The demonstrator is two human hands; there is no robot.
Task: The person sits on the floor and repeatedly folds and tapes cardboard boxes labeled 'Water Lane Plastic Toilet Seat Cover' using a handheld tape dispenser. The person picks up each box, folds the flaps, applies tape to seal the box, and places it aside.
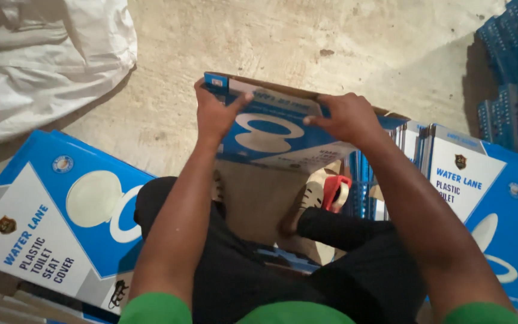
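Item: blue-and-white carton (283,135), long axis running left-right, open top edge facing away; I note left hand (214,114) and right hand (346,117) gripping its flap.

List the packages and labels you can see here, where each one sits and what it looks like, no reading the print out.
Held box: centre, on the floor, gripped by left hand and right hand; flat blue-and-white carton, brown flap.
Left box: lower left, lying flat; blue with white panel, pale oval picture.
Right boxes: standing upright in a row; blue, white label panel.
Tape roll: beside the foot; red holder.
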